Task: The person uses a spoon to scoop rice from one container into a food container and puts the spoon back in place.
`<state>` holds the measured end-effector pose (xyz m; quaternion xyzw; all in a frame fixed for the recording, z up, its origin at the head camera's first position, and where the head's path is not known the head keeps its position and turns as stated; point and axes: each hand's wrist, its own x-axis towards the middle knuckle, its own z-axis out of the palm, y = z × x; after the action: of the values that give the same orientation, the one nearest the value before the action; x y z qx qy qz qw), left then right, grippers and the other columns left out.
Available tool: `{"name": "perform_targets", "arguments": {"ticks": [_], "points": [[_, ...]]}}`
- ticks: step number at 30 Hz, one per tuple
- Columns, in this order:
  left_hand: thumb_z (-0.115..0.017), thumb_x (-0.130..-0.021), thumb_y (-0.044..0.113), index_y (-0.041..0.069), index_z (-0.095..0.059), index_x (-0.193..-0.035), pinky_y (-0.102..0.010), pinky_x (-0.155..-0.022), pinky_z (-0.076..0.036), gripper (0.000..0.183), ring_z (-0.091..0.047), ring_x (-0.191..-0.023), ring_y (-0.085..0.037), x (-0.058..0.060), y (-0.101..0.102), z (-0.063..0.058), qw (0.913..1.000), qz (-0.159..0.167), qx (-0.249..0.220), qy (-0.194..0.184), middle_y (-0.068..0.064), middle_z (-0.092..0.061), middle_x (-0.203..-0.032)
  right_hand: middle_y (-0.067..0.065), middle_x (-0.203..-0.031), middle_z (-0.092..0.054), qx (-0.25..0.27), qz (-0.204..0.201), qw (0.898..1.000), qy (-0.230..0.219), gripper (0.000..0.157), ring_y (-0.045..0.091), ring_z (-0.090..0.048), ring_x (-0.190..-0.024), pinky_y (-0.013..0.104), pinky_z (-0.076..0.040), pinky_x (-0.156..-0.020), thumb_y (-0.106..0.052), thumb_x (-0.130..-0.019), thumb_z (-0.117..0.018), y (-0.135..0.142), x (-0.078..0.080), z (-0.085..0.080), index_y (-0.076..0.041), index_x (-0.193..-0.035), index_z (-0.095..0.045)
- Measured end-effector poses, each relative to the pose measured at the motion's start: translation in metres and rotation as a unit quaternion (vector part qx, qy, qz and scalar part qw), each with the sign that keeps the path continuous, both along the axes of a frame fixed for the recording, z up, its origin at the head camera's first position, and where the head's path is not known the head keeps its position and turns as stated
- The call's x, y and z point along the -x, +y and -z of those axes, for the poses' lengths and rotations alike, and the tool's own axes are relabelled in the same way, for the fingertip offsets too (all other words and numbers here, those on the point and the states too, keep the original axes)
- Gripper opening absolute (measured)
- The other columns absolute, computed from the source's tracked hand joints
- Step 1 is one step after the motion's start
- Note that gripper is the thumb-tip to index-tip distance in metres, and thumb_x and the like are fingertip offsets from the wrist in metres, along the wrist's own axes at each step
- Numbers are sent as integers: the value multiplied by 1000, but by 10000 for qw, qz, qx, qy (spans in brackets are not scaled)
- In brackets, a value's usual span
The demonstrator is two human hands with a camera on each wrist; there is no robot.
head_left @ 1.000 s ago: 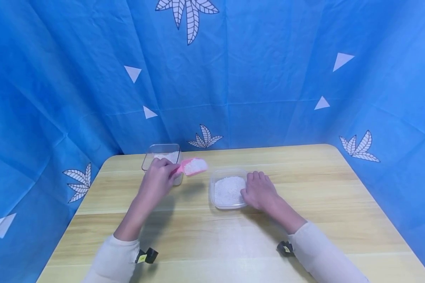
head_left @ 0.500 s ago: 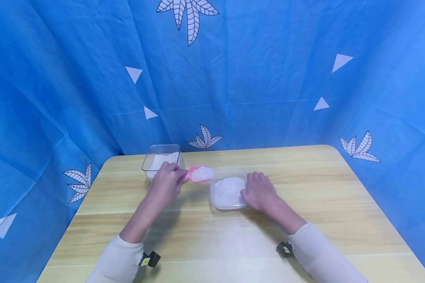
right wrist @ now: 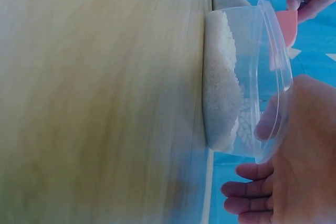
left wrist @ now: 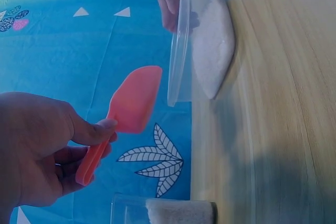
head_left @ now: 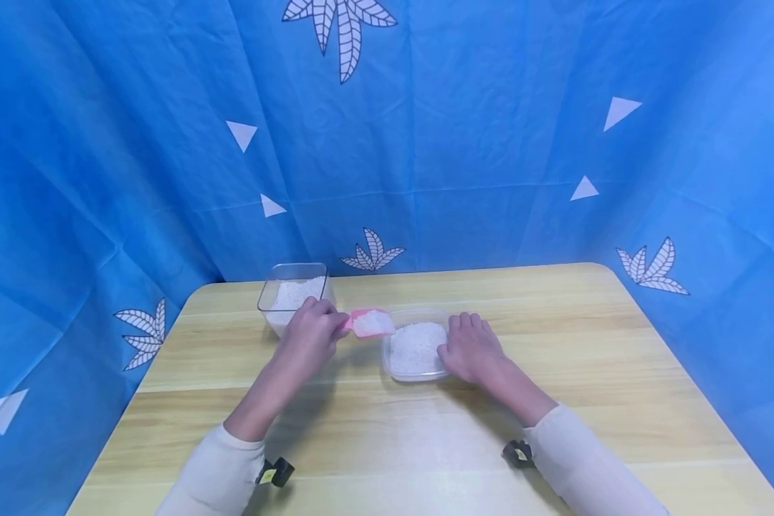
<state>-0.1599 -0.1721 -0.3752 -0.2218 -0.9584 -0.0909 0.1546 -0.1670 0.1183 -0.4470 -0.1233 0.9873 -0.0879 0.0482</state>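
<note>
- Head view: the left hand (head_left: 309,335) pinches the narrow handle of a pink scoop (head_left: 357,315), whose blade carries a loose heap of white granules (head_left: 374,323). The scoop lies over the left edge of a clear, round-cornered tub (head_left: 418,378) (contact cannot be told). The right hand (head_left: 474,349) grips the tub's right side. A taller see-through box (head_left: 299,271), squarish at the mouth, stands behind the left hand with more granules inside. Both containers rest on a pale wood-grained counter (head_left: 419,437) before a creased blue curtain (head_left: 490,143) printed with leaves and triangles.
- Left wrist view: thumb and fingertips squeeze the scoop's smooth, looped handle; its broad blade sits above the tub's rim level, just beside it.
- Right wrist view: the thumb hooks at the tub's thin, translucent rim while the other fingers lie extended outside. Grainy filling, uneven on top, slopes within the tub; the scoop shows behind the far rim.
</note>
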Motion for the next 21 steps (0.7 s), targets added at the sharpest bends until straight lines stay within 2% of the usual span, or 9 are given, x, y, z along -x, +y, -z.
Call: {"name": "perform_targets", "arguments": {"ticks": [4,11,21], "points": [[-81,-81,17,10,-77,-104,-32,-78,-46,25,-55,-87,-25,0,0,-1,9999,97,98,21,-9,-69,-91,13,-98,-47,17,5,10000,-21,42,29,-44,-95,43,-41,-87,-33,-93,-41,0,0,-1,3,-113,-48],[-81,-81,18,12,-78,-104,-33,-80,-46,25,-55,-88,-25,0,3,-5,9996,74,281,-63,-9,-69,-91,13,-99,-47,8,0,10000,-35,44,29,-45,-96,42,-41,-87,-34,-93,-42,0,1,0,4,-115,-49],[-81,-81,17,12,-78,-103,-34,-78,-47,22,-55,-87,-25,-1,7,-11,9981,117,585,-127,-9,-68,-92,13,-99,-47,1,-9,10000,8,44,29,-44,-96,43,-41,-87,-34,-93,-41,0,1,-1,4,-115,-48]]}}
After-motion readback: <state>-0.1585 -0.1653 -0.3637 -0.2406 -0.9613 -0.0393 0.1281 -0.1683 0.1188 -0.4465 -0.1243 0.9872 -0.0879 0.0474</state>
